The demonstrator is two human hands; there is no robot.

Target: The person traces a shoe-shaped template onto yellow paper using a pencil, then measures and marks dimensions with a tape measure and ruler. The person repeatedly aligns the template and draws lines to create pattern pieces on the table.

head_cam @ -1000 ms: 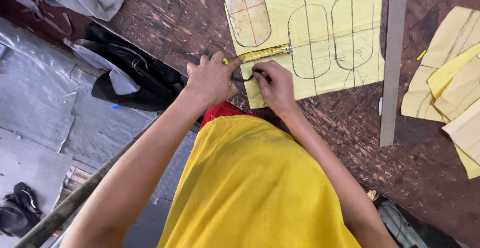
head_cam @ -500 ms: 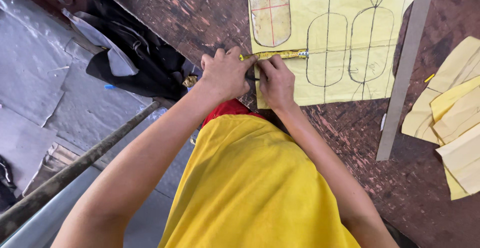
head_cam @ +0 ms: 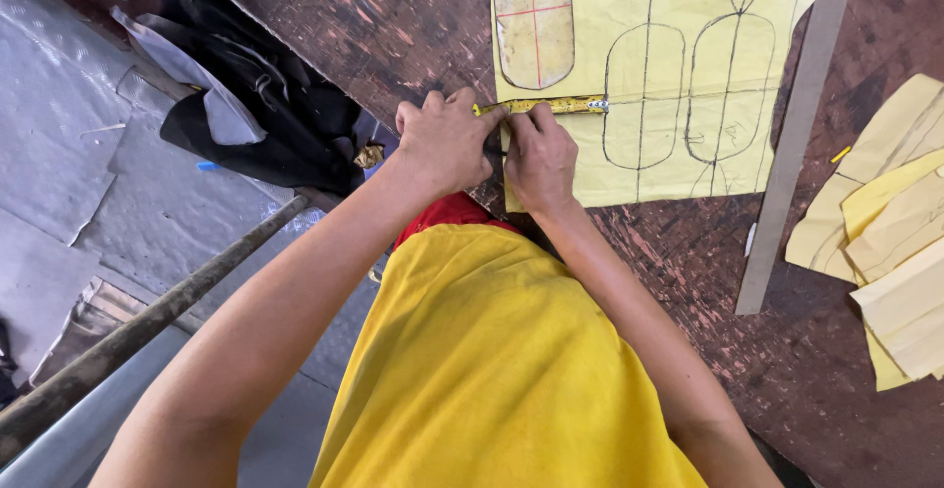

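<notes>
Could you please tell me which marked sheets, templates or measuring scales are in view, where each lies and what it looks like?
Yellow sheet: on the dark table, inked with tall rounded outlines.
Tan template: on the sheet's left edge, rounded, red cross lines.
Yellow tape measure: stretched below the template, held by both hands.

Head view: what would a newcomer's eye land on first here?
Both hands, left hand and right hand, meet at the near edge of a yellow sheet drawn with ovals, stretching a yellow tape measure. A long grey ruler lies to its right on the dark worn table.
</notes>
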